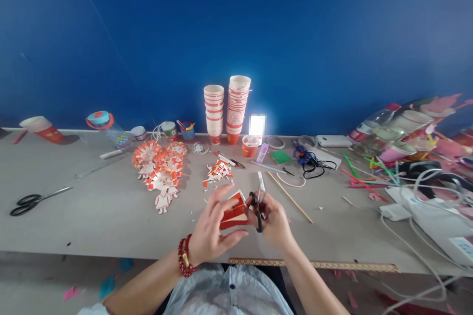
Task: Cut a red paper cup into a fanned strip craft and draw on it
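Pale buttoned shirt (pixel 232 290) closest to us, at the bottom, and right above it both hands at work by the table edge! Left hand (pixel 211 230), red beads (pixel 184 258) round the wrist, is wide open, fingers spread and curved over the red-and-white paper (pixel 234 217); whether a fingertip touches it, you can't tell from here. Right hand (pixel 274 217) is closed on black-handled scissors (pixel 259 224), fingers at the loops, blades pointing away from the body, just beside the paper's right side. That paper sits between the two hands, near the front of the grey tabletop (pixel 121 226). Edges next: the table's front rim runs just under the wrists, a patterned strip (pixel 314 265) lying along it on the right. Room to the left, a broad grey stretch reaching to a second pair of scissors (pixel 33 202). Tighter ahead: paper scraps (pixel 219 171) beyond the left fingers, two cup stacks (pixel 236 113) behind them against the blue wall (pixel 148 34). To the right, thin sticks (pixel 291 198) lie close by, then more open tabletop before the white cables (pixel 402 241).
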`<state>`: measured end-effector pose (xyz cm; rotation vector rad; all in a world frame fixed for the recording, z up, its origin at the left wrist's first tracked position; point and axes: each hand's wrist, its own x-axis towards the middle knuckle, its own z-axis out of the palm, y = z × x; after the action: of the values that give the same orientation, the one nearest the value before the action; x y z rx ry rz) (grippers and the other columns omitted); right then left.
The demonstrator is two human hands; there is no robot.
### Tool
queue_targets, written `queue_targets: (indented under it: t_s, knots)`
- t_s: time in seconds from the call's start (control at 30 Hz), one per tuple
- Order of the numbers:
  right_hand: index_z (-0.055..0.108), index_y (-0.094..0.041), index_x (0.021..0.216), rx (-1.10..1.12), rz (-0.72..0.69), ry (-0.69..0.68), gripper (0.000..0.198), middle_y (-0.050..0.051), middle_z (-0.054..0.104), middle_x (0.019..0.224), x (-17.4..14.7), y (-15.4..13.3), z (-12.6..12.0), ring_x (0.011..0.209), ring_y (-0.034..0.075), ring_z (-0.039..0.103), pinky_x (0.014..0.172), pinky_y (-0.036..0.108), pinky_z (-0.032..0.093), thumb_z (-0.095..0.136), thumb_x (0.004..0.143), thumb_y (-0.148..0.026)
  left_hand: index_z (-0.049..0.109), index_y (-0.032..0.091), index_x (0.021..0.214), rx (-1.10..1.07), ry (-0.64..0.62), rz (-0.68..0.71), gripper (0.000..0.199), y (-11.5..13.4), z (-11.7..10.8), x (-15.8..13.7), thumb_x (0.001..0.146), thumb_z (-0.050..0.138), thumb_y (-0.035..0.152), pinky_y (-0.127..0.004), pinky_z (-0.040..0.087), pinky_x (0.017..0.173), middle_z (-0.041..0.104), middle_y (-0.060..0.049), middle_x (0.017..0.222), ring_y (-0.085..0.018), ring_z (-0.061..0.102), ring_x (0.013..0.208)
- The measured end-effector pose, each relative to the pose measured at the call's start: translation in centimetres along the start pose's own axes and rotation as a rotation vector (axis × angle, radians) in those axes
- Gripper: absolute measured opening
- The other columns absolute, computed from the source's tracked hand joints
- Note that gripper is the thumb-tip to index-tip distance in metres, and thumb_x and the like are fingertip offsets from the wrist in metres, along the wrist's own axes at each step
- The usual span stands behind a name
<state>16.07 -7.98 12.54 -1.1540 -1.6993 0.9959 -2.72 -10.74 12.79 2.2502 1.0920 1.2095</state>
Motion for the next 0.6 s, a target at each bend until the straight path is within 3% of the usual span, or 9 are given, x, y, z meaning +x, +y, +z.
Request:
queue_targets:
  t_s: [0.1, 0.23, 0.6]
  knots:
    - [0.055, -0.019, 0.083, 0.038, -0.025, -0.016, 0.014, -0.003, 0.049, 0.065, -0.3, -0.1, -0.3, 0.053, 0.012, 0.043, 0.048, 0.021, 0.036, 0.064, 0.078, -0.029, 0.046, 0.022, 0.124, -0.093, 0.055, -0.125, 0.042, -0.4, -0.8, 0.4, 0.087, 0.064, 0.03, -0.046, 0.036, 0.108, 0.041, -0.015, 0.141, -0.029, 0.038, 0.134]
    - [0.058, -0.019, 0.087, 0.04, -0.106, -0.058, 0.012, -0.001, 0.053, 0.069, -0.3, -0.3, -0.8, 0.055, 0.012, 0.045, 0.051, 0.022, 0.039, 0.062, 0.081, -0.029, 0.056, 0.022, 0.105, -0.087, -0.003, -0.147, 0.02, -0.4, -1.3, 1.1, 0.087, 0.063, 0.028, -0.041, 0.036, 0.108, 0.047, -0.011, 0.131, -0.027, 0.039, 0.131]
    - [0.058, -0.019, 0.083, -0.075, -0.258, -0.215, 0.012, -0.001, 0.054, 0.069, 0.6, -2.2, -2.4, 0.058, 0.012, 0.049, 0.057, 0.022, 0.041, 0.06, 0.084, -0.031, 0.059, 0.021, 0.088, -0.224, -0.049, -0.255, 0.014, 0.2, -0.9, 1.5, 0.084, 0.067, 0.031, -0.038, 0.037, 0.103, 0.054, -0.008, 0.117, -0.024, 0.048, 0.12]
